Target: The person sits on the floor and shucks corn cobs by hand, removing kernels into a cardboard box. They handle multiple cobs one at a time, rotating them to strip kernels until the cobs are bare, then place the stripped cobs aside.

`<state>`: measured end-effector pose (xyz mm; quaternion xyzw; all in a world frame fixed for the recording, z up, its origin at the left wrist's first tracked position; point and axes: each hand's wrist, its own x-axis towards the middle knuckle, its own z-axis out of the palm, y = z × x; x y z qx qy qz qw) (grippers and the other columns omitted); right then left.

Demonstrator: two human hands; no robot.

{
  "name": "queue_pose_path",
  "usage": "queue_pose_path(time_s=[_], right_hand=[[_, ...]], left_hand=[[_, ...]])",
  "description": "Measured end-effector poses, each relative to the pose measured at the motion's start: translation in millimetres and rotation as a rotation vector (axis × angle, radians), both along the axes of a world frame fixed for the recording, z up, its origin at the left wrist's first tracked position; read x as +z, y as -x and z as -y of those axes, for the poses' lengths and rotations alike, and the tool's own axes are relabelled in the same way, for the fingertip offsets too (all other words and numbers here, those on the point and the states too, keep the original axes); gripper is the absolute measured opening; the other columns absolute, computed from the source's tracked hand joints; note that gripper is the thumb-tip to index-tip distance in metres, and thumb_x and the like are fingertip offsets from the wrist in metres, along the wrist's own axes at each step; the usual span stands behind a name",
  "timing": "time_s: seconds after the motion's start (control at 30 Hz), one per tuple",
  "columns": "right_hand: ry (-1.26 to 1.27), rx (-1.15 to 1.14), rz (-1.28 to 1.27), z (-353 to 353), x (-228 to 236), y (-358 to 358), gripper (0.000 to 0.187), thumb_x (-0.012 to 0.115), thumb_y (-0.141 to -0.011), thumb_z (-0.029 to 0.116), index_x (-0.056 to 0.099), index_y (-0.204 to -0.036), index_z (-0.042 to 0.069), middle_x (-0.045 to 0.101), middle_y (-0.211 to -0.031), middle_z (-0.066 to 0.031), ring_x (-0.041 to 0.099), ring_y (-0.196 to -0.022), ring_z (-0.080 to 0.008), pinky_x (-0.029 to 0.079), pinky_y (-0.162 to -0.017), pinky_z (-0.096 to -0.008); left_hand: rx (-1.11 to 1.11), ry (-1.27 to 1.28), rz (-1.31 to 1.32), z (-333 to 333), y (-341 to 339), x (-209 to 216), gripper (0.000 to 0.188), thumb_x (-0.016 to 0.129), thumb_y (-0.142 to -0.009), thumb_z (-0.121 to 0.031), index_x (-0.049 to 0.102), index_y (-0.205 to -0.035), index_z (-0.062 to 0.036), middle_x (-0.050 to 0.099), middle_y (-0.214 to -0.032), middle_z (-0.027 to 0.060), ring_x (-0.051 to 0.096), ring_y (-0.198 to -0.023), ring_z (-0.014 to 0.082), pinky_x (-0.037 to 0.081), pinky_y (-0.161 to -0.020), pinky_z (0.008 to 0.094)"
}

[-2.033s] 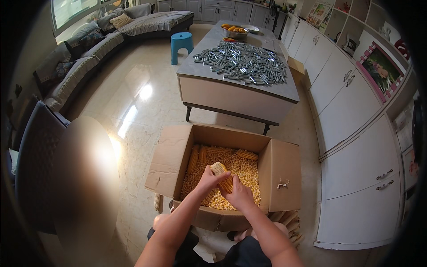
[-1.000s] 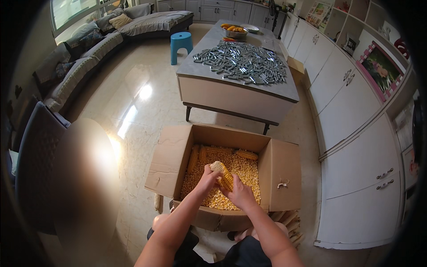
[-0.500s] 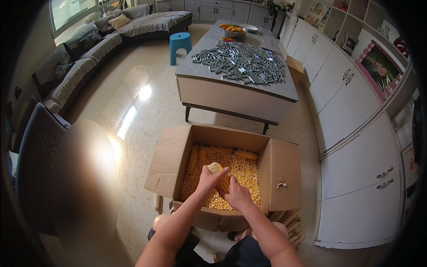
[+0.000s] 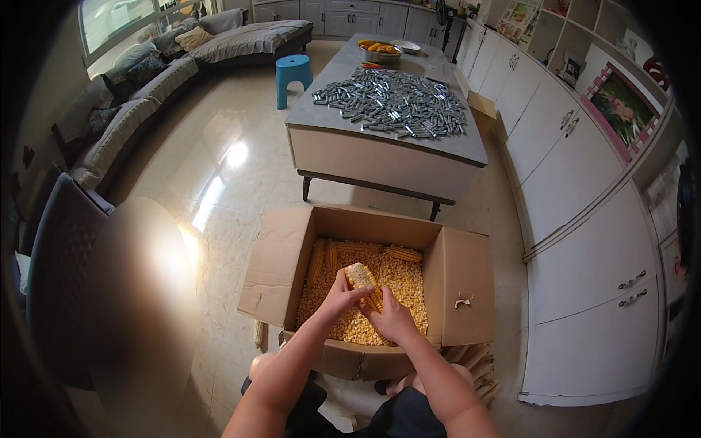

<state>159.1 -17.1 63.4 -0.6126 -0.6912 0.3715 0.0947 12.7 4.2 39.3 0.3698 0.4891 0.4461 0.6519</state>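
A partly stripped corn cob (image 4: 359, 276) is held over an open cardboard box (image 4: 467, 288). Its far end shows pale bare core, while yellow kernels cover the nearer side. My left hand (image 4: 340, 297) is wrapped round the cob from the left, thumb across it. From the right, my right hand (image 4: 391, 320) grips its lower part. Loose yellow corn kernels (image 4: 405, 292) cover the box floor below. Several whole cobs lie along the inside far wall, among them one corn cob (image 4: 404, 254) in the far right corner and another corn cob (image 4: 316, 263) at the left.
Beyond the box stands a grey table (image 4: 310, 117) spread with many small silvery cylinders (image 4: 401, 102) and a metal bowl (image 4: 380, 55) of yellow-orange items. A blue stool (image 4: 293, 80) is left of it. White cabinets (image 4: 584, 306) line the right. Bare cobs (image 4: 475, 365) lie beside the box.
The cob has turned in my hands, so more of its stripped pale end shows. My right hand has shifted slightly, and both hands stay on the cob.
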Motion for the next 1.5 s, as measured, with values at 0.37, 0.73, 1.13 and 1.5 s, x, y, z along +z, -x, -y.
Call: queue_pose_path(time_s=[0.37, 0.73, 1.13, 1.5], right_hand=[[0.005, -0.039, -0.036, 2, -11, 4, 0.056, 0.05, -0.082, 0.048, 0.034, -0.108, 0.0, 0.055, -0.1, -0.0277, 0.056, -0.089, -0.0417, 0.045, -0.075, -0.0459], [0.034, -0.035, -0.552, -7, -41, -12, 0.061, 0.055, -0.081, 0.042, 0.037, -0.12, 0.0, 0.049, -0.115, -0.0228, 0.05, -0.106, -0.0331, 0.04, -0.088, -0.0381], [-0.048, -0.04, -0.277, 1, -46, -5, 0.075, 0.054, -0.082, 0.043, 0.024, -0.129, -0.007, 0.044, -0.121, -0.028, 0.046, -0.113, -0.0353, 0.039, -0.092, -0.0373], [0.029, -0.044, -0.301, 7, -47, 6, 0.049, 0.057, -0.083, 0.032, 0.039, -0.112, -0.002, 0.054, -0.104, -0.0201, 0.054, -0.098, -0.0303, 0.042, -0.082, -0.0362]], left_hand=[[0.111, -0.165, -0.184, -1, -11, -29, 0.035, 0.055, -0.088, -0.027, 0.041, -0.11, -0.0034, 0.051, -0.099, 0.0053, 0.05, -0.09, 0.0108, 0.043, -0.077, 0.0252], [-0.083, -0.028, 0.178, -6, 6, -9, 0.037, 0.058, -0.084, -0.018, 0.042, -0.117, -0.0093, 0.053, -0.108, 0.0025, 0.051, -0.099, 0.0131, 0.042, -0.081, 0.0269], [0.055, 0.042, 0.128, -5, -1, -8, 0.039, 0.064, -0.082, -0.023, 0.043, -0.11, -0.0063, 0.052, -0.094, 0.0015, 0.049, -0.087, 0.0095, 0.041, -0.078, 0.0257], [0.22, 0.059, -0.173, -1, -11, -19, 0.038, 0.065, -0.08, -0.027, 0.045, -0.103, -0.0033, 0.054, -0.089, 0.004, 0.052, -0.08, 0.0105, 0.044, -0.069, 0.0264]])
